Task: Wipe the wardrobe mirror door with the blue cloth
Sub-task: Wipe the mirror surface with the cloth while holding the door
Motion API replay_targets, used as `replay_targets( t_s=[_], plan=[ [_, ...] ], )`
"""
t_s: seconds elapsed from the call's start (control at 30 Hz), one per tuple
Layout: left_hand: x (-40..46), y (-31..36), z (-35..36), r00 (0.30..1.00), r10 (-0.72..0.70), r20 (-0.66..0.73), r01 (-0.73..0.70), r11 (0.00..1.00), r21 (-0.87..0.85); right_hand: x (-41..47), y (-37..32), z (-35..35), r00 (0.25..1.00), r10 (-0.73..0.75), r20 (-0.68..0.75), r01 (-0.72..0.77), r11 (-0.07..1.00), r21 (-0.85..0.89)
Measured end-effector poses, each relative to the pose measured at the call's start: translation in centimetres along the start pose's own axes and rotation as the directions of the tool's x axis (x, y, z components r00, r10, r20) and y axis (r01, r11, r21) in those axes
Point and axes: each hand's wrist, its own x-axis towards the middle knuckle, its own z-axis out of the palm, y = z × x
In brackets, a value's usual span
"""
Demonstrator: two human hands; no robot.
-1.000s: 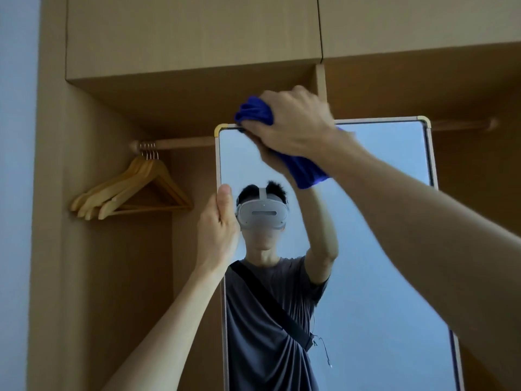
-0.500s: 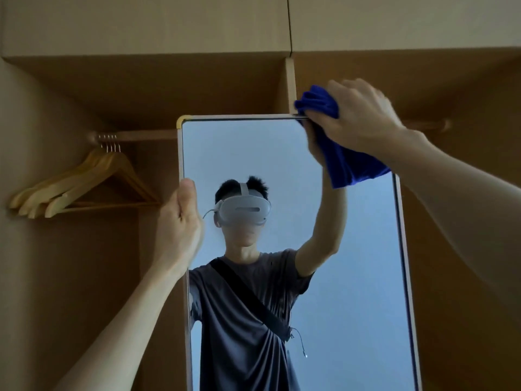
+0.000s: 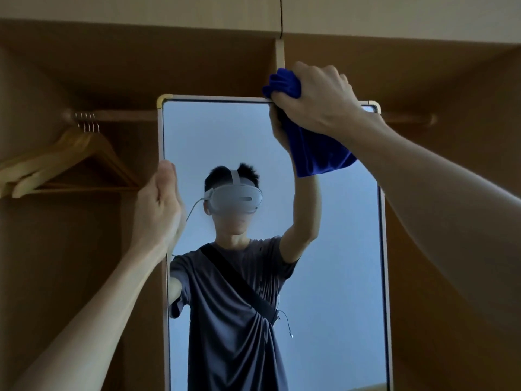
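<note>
The tall mirror door (image 3: 338,249) with a pale frame and gold corners stands upright in front of the open wardrobe. My right hand (image 3: 315,100) is shut on the bunched blue cloth (image 3: 313,148) and presses it against the glass at the top edge, toward the right corner. Part of the cloth hangs down below my palm. My left hand (image 3: 159,210) grips the mirror's left frame edge at mid height. The glass reflects a person wearing a headset and a dark shirt.
Several wooden hangers (image 3: 64,162) hang from a rail (image 3: 118,115) in the left wardrobe bay. A vertical divider (image 3: 279,55) and upper cupboard doors lie above the mirror. Wardrobe panels flank the mirror on both sides.
My right hand with the cloth has slid rightward along the mirror's top edge, from the left corner toward the right corner. My left hand keeps its hold on the frame.
</note>
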Motion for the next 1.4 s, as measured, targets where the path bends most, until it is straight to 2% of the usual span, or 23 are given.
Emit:
replay_targets(
  t_s=[0.13, 0.27, 0.37, 0.53, 0.6, 0.73, 0.8, 0.87, 0.93, 1.0, 1.07, 1.13, 1.17, 1.27, 1.33, 1.4],
  plan=[
    [-0.1, 0.4, 0.0, 1.000, 0.009, 0.000, -0.009, 1.000, 0.005, -1.4, 2.5, -0.3, 0.997, -0.033, -0.067, 0.028, 0.997, -0.074],
    [-0.3, 0.6, -0.2, 0.998, -0.044, 0.050, 0.048, 0.996, -0.081, -5.2, 6.2, 0.3, 0.968, 0.027, -0.248, -0.079, 0.976, -0.202],
    [-0.9, 0.0, -0.4, 0.996, -0.033, 0.084, 0.042, 0.994, -0.103, -7.4, 6.7, 1.2, 0.935, 0.140, -0.326, -0.205, 0.963, -0.176],
    [-3.7, -2.1, -0.3, 0.992, -0.123, 0.028, 0.124, 0.991, -0.048, -9.0, 4.4, 4.2, 0.856, 0.329, -0.398, -0.368, 0.930, -0.024],
    [-4.0, -2.2, -0.2, 0.993, -0.122, 0.010, 0.122, 0.991, -0.052, -8.7, 2.1, 5.5, 0.831, 0.353, -0.430, -0.384, 0.923, 0.014],
    [-3.8, -1.9, -0.2, 0.999, -0.039, -0.014, 0.038, 0.999, -0.019, -8.3, -3.4, 8.0, 0.902, 0.116, -0.416, -0.134, 0.991, -0.013],
    [-3.8, -1.8, -0.4, 1.000, -0.028, 0.005, 0.028, 0.999, -0.021, -9.1, -4.6, 9.0, 0.906, -0.021, -0.423, -0.007, 0.998, -0.066],
    [-3.8, -1.9, -0.4, 0.999, -0.041, 0.014, 0.042, 0.998, -0.036, -10.9, -4.2, 9.8, 0.880, -0.173, -0.442, 0.122, 0.982, -0.142],
    [-3.6, -2.1, -0.3, 0.999, -0.046, 0.009, 0.047, 0.998, -0.041, -13.2, -2.3, 10.4, 0.822, -0.350, -0.449, 0.249, 0.931, -0.268],
    [-3.6, -2.0, -0.2, 0.999, -0.037, 0.003, 0.038, 0.999, -0.030, -15.3, 0.5, 10.3, 0.797, -0.450, -0.403, 0.312, 0.877, -0.364],
    [-3.6, -2.0, -0.2, 1.000, -0.026, 0.011, 0.026, 1.000, -0.014, -16.2, 3.5, 9.3, 0.849, -0.379, -0.369, 0.244, 0.899, -0.363],
    [-3.6, -2.2, -0.2, 1.000, -0.022, 0.014, 0.022, 1.000, -0.016, -15.6, 6.1, 8.0, 0.914, -0.148, -0.378, 0.043, 0.962, -0.270],
    [-3.6, -2.4, -0.1, 1.000, -0.026, 0.016, 0.026, 1.000, -0.007, -14.8, 7.1, 7.3, 0.917, -0.014, -0.399, -0.073, 0.977, -0.202],
    [-3.2, -2.9, 0.1, 0.999, -0.032, 0.009, 0.032, 0.999, 0.008, -11.0, 8.1, 5.9, 0.840, 0.262, -0.475, -0.308, 0.951, -0.020],
    [-3.1, -3.1, 0.4, 0.999, -0.047, 0.001, 0.047, 0.999, 0.020, -8.2, 7.3, 5.3, 0.804, 0.323, -0.499, -0.346, 0.937, 0.049],
    [-3.0, -3.3, 0.5, 0.999, -0.044, -0.011, 0.045, 0.999, 0.026, -6.2, 5.5, 5.0, 0.800, 0.346, -0.490, -0.319, 0.937, 0.141]
  ],
)
